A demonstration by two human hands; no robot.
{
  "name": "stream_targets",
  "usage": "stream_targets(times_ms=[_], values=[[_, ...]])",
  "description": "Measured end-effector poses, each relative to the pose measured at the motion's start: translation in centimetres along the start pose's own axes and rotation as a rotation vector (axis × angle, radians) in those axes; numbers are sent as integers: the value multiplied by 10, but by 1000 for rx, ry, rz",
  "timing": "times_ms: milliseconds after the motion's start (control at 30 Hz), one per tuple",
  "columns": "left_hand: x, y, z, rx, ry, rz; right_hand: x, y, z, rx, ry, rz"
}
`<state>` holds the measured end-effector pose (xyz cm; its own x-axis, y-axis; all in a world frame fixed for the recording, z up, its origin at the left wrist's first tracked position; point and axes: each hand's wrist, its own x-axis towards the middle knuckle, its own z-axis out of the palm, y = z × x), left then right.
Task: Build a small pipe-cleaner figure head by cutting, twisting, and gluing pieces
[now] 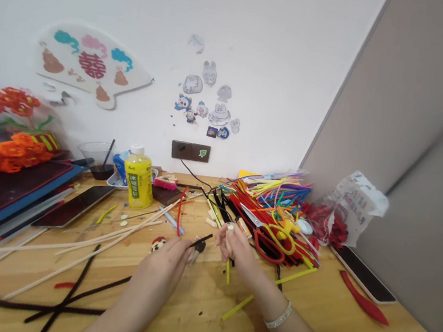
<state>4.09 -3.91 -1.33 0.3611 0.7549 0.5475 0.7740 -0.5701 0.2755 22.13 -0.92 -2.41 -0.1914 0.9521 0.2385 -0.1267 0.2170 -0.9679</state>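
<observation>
My left hand [171,257] is closed in a pinch on a short black pipe cleaner [201,240], whose free end points up and to the right. A hand's width away, my right hand [233,244] has its fingers curled around a small cream-coloured piece [230,227], its tip showing at the top. Just beyond the left fingertips lies a small dark round thing [200,246], partly hidden. A little red-and-white figure [158,243] sits behind the left knuckles. Below the right hand, a yellow-green pipe cleaner [227,273] lies on the wooden table [185,314].
Red-handled scissors [270,248] rest on a heap of coloured pipe cleaners [270,194]. Long cream strips [113,241] and black pipe cleaners [64,306] lie at left. A yellow bottle [138,179] stands behind, and a phone [366,275] lies at right.
</observation>
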Motion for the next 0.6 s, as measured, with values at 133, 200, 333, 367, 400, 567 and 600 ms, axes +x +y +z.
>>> stream_targets(times_ms=[133, 200, 333, 367, 400, 567, 600], values=[[2, 1, -4, -71, 6, -45, -6, 2, 7, -72, -38, 3], [1, 1, -3, -85, 5, -59, -8, 4, 9, -82, -27, 43], [0, 1, -2, -106, 1, -68, -8, 6, 10, -98, -4, 64], [0, 2, -2, -111, -6, -68, -8, 5, 10, -104, -3, 53], [1, 2, -2, -114, -13, -68, -8, 3, 10, -114, -7, 42], [2, 3, -3, -98, -46, -74, -10, -4, 11, -166, -37, 29], [2, 4, -4, -95, -49, -76, -10, -5, 11, -174, -39, 25]])
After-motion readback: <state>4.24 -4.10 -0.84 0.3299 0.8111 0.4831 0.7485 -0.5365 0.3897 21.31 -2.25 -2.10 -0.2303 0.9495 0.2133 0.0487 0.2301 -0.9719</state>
